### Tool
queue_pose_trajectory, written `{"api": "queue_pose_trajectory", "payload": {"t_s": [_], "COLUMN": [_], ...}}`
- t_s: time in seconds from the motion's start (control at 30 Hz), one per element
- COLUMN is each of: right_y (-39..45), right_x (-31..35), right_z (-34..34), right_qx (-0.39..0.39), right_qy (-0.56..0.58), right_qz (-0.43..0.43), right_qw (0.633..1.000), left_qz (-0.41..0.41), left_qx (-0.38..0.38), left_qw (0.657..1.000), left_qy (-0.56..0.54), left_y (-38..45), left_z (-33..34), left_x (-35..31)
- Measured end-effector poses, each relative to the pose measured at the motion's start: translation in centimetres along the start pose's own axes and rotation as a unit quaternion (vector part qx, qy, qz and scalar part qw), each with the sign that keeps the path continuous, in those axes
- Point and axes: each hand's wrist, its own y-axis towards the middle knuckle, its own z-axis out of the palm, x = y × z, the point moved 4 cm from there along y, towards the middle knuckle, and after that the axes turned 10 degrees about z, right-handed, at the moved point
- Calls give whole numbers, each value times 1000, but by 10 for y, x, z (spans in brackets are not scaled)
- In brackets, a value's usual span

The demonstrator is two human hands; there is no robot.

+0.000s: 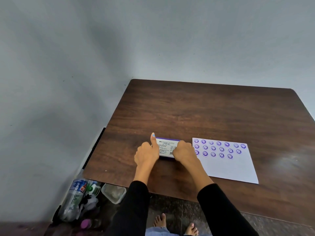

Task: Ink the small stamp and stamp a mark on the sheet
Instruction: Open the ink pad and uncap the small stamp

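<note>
Grey walls meet behind a dark wooden worktop (204,109), where the closed stamp pad box (166,148) lies near the front edge, its long axis running left to right, just left of the sheet (228,167) already bearing rows of purple marks. Left hand (146,153) clasps the box's left end and right hand (185,153) its right end, both grips closed on it. No small stamp shows, and the sheet's blank lower half toward the front edge looks like free room.

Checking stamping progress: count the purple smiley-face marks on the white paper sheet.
18 marks on the sheet: top row seven, middle six, bottom five; the right hand may hide more.
</note>
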Motion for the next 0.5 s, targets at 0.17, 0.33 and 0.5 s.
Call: {"api": "queue_pose_trajectory", "payload": {"t_s": [0.17,0.33,0.5], "right_y": [2,3,12], "right_x": [7,15,23], "right_z": [-22,-47,-61], "right_qx": [-40,-105,-114], "right_qy": [-32,-26,-13], "right_qz": [-19,-40,-46], "right_qw": [999,993,992], "left_qz": [-9,13,8], "left_qx": [-18,-40,-39], "left_qw": [1000,998,995], "left_qy": [-15,-51,-92], "left_y": [8,18,33], "left_z": [-14,-26,-29], "left_x": [-13,-29,-39]}}
